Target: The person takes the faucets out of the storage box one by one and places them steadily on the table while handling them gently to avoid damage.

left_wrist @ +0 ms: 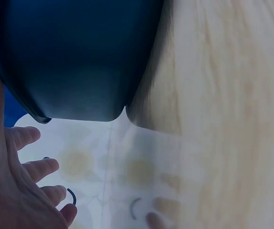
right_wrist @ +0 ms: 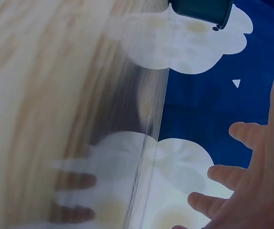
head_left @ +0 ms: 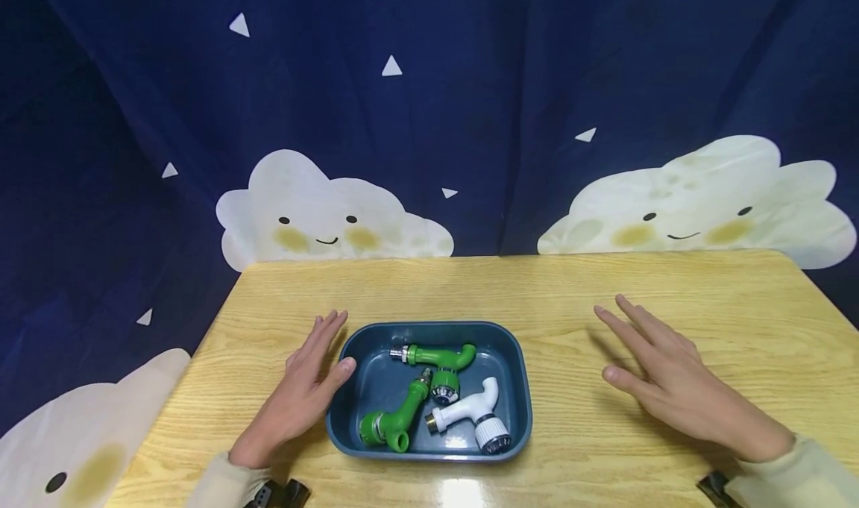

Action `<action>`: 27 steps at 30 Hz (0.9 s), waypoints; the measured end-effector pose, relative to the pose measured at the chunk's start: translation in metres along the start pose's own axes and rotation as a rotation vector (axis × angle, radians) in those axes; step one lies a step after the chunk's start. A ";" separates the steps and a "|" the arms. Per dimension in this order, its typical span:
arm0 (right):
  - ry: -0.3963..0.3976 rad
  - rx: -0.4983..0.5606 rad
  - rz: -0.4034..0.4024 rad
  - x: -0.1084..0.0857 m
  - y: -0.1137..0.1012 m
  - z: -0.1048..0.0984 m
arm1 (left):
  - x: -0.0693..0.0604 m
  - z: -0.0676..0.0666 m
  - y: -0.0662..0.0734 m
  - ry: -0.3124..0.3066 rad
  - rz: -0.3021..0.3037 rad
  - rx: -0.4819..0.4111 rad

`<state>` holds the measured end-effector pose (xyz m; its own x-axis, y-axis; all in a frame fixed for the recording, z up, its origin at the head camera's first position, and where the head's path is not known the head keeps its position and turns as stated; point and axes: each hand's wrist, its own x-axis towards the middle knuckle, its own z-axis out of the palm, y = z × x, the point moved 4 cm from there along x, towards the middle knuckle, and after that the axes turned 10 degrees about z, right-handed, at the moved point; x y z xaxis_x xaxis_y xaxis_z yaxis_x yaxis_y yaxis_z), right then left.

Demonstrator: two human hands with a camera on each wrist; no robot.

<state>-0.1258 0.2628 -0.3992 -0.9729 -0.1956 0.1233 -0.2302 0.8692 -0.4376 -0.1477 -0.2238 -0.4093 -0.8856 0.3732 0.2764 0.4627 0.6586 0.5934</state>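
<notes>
Tray (head_left: 376,377): one, dark blue, rounded corners, slightly glossy, on the wood-grain table (head_left: 564,329) before me; contains three taps.

Upper green tap (head_left: 436,356): bright green, silver threaded end to the left, curved spout to the right, round knob towards me with a dark and silver face.

Lower green tap (head_left: 403,417): matching green, tilted, silver thread towards the upper right, knob at left, spout mouth showing as a dark hole.

White tap (head_left: 470,406): right-hand part of the tray, brass-coloured thread at left, spout rising to the upper right, ribbed white knob with a dark-edged face.

My left hand (head_left: 305,392): open, fingers extended, holding nothing, beside the tray's left rim; whether my thumb touches it, I cannot tell.

My right hand (head_left: 661,366): open, empty, well apart from the tray.

Obscured: knob markings, too small to read; the taps, concealed by the tray wall in both wrist views, each of which crops the tray; my sleeves, cut off by the head view's lower edge.
</notes>
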 end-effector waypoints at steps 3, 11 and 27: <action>0.002 0.004 -0.011 0.000 -0.002 0.000 | -0.001 0.001 0.000 -0.012 -0.023 -0.009; 0.015 0.005 -0.046 0.001 -0.007 0.003 | -0.001 0.003 0.001 -0.050 -0.089 -0.012; -0.012 0.024 -0.042 0.003 -0.014 0.006 | -0.001 0.005 0.002 -0.119 -0.145 -0.088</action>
<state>-0.1252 0.2472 -0.3983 -0.9626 -0.2368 0.1317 -0.2709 0.8490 -0.4537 -0.1458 -0.2191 -0.4118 -0.9292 0.3572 0.0951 0.3213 0.6534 0.6854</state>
